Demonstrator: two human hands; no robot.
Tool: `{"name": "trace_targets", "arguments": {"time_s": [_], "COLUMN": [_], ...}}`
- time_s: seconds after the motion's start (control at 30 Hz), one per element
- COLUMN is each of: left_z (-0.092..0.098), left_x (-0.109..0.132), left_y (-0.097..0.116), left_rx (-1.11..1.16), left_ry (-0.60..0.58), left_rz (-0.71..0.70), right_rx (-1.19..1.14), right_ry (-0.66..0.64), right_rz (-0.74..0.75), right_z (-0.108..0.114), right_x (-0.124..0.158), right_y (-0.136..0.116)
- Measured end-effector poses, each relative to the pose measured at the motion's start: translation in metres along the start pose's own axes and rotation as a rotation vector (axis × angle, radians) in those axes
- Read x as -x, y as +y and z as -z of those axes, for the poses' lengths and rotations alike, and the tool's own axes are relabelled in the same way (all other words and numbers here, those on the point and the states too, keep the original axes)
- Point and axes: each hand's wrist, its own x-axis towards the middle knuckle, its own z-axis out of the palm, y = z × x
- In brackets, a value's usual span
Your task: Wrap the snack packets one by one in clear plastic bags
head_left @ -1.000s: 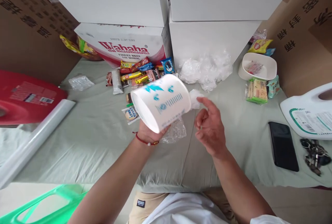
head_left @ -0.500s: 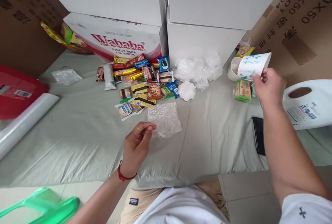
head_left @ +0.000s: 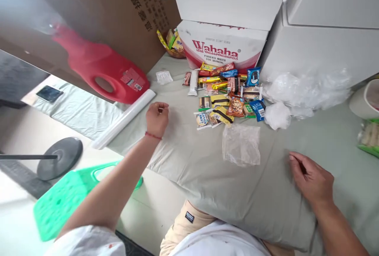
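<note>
Left hand (head_left: pixel 156 117): arm stretched forward, fingers curled in, nothing visible inside, well left of the clear bag (head_left: pixel 241 144). Right hand (head_left: pixel 310 177): palm down on the green sheet (head_left: pixel 189 161), fingers loosely spread, empty, near the bag's right. The bag lies flat, thin crinkly plastic, roughly square, no clear long axis.

Home bedroom — bedsheet (head_left: pixel 189 157), detergent jug (head_left: pixel 100 70)

The sheet (head_left: pixel 183 157) is pale grey-green. The jug (head_left: pixel 100 70) is red; the roll (head_left: pixel 124 117) is white. The box (head_left: pixel 222 46) is white with red lettering. The snacks (head_left: pixel 225 94) are yellow, red, blue and brown. The bag (head_left: pixel 241 143) is clear. The stool (head_left: pixel 68 196) is bright green, dotted with holes. The left hand (head_left: pixel 156 118) wears a red cord (head_left: pixel 153 136).
</note>
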Motion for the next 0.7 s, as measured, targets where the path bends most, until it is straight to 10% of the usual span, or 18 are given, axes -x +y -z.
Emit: {"name": "trace_targets", "arguments": {"time_s": [0.2,0.37,0.53,0.7], "left_z": [-0.021,-0.050,-0.068,-0.093], "left_x": [-0.121,-0.160,-0.114,-0.027], "left_y": [0.008,0.013,0.039,0.127], "left_rx": [0.009,0.038,0.124,0.287], "left_ry": [0.058,-0.004,0.123,-0.111], "left_rz": [-0.111,-0.006,-0.248,-0.688], "right_rx": [0.032,0.106,0.139,0.168], "right_ry": [-0.063,-0.095,-0.115,-0.134], "right_rz": [-0.262,-0.240,-0.259,-0.234], "right_z": [-0.008,-0.007,-0.007,-0.007], "right_x": [-0.001,-0.001,0.000,-0.003], "right_y": [0.012,0.005,0.003,-0.001]}}
